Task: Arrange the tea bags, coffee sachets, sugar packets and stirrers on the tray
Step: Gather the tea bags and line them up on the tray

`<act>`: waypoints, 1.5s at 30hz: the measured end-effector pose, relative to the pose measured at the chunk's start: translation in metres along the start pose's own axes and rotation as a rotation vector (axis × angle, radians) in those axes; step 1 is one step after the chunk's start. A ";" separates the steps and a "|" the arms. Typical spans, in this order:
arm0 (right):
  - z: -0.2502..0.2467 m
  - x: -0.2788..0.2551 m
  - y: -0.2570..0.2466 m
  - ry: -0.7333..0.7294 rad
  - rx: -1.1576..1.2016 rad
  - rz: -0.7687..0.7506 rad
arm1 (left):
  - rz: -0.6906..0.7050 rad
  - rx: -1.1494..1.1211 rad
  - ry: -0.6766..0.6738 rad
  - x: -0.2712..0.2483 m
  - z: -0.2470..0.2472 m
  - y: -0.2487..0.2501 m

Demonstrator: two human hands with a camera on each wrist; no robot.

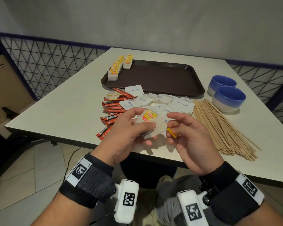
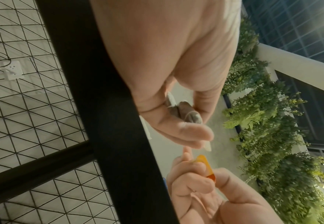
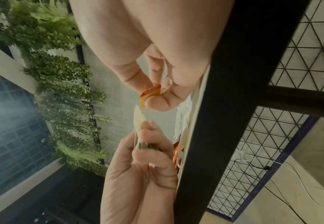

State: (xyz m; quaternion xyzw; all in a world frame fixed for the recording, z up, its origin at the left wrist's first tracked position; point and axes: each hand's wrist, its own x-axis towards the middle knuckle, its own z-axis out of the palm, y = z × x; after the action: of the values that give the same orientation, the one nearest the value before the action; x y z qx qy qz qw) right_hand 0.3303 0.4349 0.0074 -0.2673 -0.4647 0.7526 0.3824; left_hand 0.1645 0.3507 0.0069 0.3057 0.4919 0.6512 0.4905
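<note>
Over the table's near edge, my left hand grips a small stack of white Lipton tea bags, thumb on top and fingers beneath. The left wrist view shows the brown tea bags pinched in its fingers. My right hand pinches a yellow-orange tea tag just right of the stack; the tag sits between thumb and finger. The brown tray lies further back, with two rows of tea bags in its far left corner. Red coffee sachets, white sugar packets and wooden stirrers lie on the table.
Two blue-and-white bowls stand right of the tray. The white table has a black frame under its edge. A wire mesh fence runs behind the table on both sides, and a tiled floor lies below.
</note>
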 end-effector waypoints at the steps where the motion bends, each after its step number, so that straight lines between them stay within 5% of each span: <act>1: 0.000 0.000 0.000 0.005 0.003 -0.008 | 0.001 0.002 -0.005 0.000 0.000 0.001; 28: 0.004 -0.003 -0.006 -0.007 0.026 0.076 | 0.067 0.100 -0.126 -0.002 -0.005 -0.006; 45: 0.002 -0.004 -0.006 -0.042 0.040 0.068 | 0.073 0.227 -0.050 -0.002 -0.002 -0.005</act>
State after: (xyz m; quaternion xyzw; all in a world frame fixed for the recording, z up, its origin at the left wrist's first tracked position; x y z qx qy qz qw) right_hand 0.3332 0.4320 0.0143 -0.2592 -0.4482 0.7798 0.3520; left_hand 0.1651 0.3480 0.0014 0.3932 0.5384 0.6010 0.4408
